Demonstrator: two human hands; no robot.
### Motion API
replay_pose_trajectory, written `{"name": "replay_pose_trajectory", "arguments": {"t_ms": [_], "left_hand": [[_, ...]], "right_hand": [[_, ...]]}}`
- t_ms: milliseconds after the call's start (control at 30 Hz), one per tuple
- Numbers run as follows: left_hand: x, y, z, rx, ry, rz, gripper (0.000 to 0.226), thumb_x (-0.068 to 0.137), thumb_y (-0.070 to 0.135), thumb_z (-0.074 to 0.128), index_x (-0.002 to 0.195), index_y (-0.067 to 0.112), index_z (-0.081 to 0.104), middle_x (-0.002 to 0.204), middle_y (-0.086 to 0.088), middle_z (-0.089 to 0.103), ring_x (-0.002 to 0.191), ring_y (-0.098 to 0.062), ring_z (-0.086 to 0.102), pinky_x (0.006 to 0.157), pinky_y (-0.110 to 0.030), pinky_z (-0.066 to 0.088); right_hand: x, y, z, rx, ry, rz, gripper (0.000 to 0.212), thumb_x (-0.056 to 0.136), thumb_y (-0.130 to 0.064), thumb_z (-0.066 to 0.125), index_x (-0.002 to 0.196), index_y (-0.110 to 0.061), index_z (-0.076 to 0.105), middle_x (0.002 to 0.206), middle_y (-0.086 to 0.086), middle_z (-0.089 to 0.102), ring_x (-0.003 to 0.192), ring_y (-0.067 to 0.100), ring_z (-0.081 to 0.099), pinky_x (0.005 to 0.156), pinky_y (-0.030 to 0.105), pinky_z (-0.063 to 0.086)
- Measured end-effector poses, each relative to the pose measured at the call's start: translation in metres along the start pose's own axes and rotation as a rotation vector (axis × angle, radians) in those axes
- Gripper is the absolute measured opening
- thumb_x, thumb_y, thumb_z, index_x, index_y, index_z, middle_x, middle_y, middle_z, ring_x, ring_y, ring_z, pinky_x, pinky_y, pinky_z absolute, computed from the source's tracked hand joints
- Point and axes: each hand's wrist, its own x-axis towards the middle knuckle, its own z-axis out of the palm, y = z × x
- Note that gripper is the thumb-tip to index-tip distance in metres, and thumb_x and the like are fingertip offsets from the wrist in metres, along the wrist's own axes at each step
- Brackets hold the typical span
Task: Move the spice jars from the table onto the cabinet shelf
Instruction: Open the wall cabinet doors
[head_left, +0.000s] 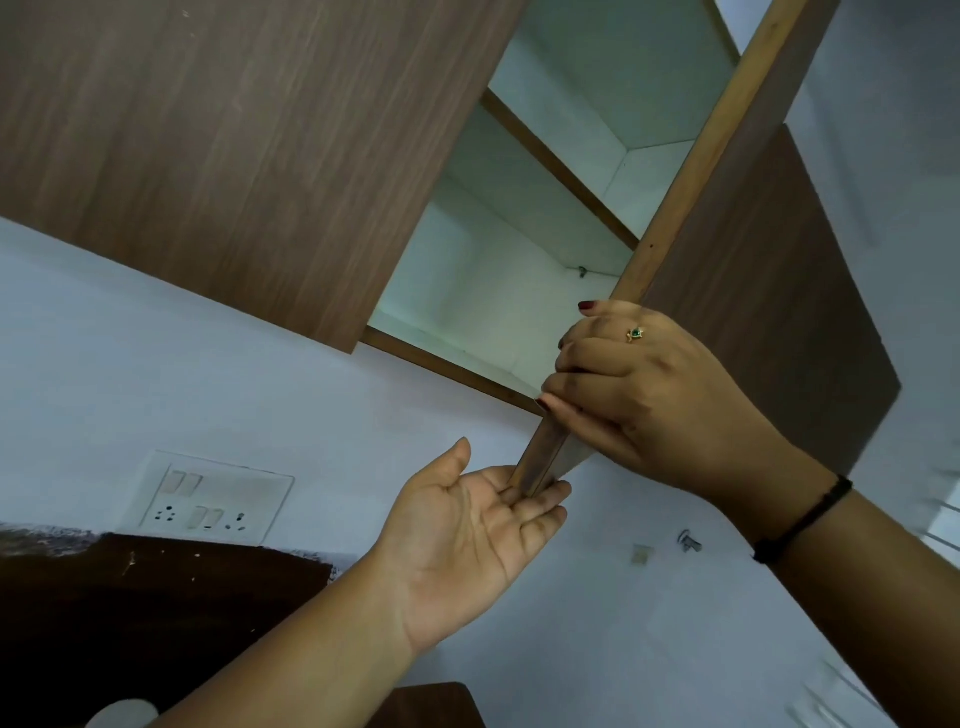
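Observation:
I look up at a wall cabinet (218, 171) with brown wood doors. Its right door (691, 171) stands ajar, showing white shelves (566, 171) inside with nothing visible on them. My right hand (639, 395) grips the edge of that door, fingers curled round it near the lower corner. My left hand (478, 525) is palm-up below, its straight fingertips touching the door's bottom corner. No spice jars are in view.
A white switch and socket plate (218, 499) sits on the pale wall at lower left. Dark furniture (130, 623) fills the lower left corner, and a brown surface (431, 701) shows at the bottom edge. A pale round object (122, 714) peeks in at bottom left.

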Motion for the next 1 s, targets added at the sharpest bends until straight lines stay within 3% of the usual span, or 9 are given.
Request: {"name": "replay_pose_trajectory", "arguments": {"t_ms": [167,333,500,600,767,1000], "left_hand": [[-0.002,-0.017,0.009,-0.001,0.013,-0.014,0.071,0.106,0.044,0.026,0.135,-0.019,0.042,0.126,-0.035,0.061,0.129,-0.043,0.052,0.12,-0.051,0.027],[-0.004,-0.035,0.015,-0.068,0.019,-0.024,0.065,0.104,0.038,0.03,0.13,-0.02,0.045,0.122,-0.036,0.062,0.122,-0.046,0.057,0.111,-0.054,0.037],[-0.002,-0.042,0.017,-0.137,0.007,-0.03,0.065,0.103,0.036,0.035,0.136,-0.02,0.04,0.125,-0.037,0.06,0.122,-0.044,0.059,0.106,-0.055,0.046],[-0.002,-0.047,0.019,-0.141,-0.007,-0.052,0.066,0.101,0.035,0.037,0.138,-0.02,0.036,0.128,-0.038,0.057,0.121,-0.048,0.059,0.096,-0.064,0.047],[-0.001,-0.061,0.021,-0.169,-0.03,-0.079,0.065,0.097,0.031,0.037,0.139,-0.019,0.036,0.129,-0.037,0.058,0.122,-0.047,0.059,0.111,-0.054,0.04],[0.0,-0.068,0.024,-0.184,-0.107,-0.085,0.065,0.092,0.029,0.04,0.131,-0.023,0.045,0.129,-0.038,0.057,0.128,-0.047,0.054,0.113,-0.054,0.037]], "right_hand": [[-0.01,-0.003,-0.009,-0.022,-0.06,0.002,0.041,0.104,-0.028,0.044,0.076,-0.012,0.07,0.075,0.003,0.059,0.073,0.023,0.062,0.113,0.036,0.036],[-0.024,-0.007,-0.02,-0.108,-0.134,-0.029,0.043,0.104,-0.029,0.036,0.077,-0.014,0.067,0.075,0.001,0.054,0.067,0.02,0.054,0.089,0.035,0.041],[-0.039,-0.008,-0.026,-0.146,-0.26,-0.078,0.05,0.107,-0.034,0.029,0.084,-0.016,0.07,0.085,0.001,0.068,0.077,0.023,0.065,0.092,0.04,0.046],[-0.051,-0.007,-0.034,-0.15,-0.271,-0.088,0.051,0.107,-0.033,0.029,0.088,-0.015,0.072,0.083,0.002,0.069,0.078,0.024,0.067,0.092,0.041,0.049],[-0.066,-0.007,-0.042,-0.171,-0.268,-0.09,0.043,0.105,-0.031,0.035,0.092,-0.014,0.073,0.084,0.003,0.07,0.079,0.024,0.068,0.1,0.039,0.045],[-0.077,-0.007,-0.044,-0.162,-0.248,-0.074,0.041,0.104,-0.031,0.038,0.086,-0.015,0.072,0.082,0.003,0.069,0.078,0.023,0.066,0.1,0.038,0.045]]}}
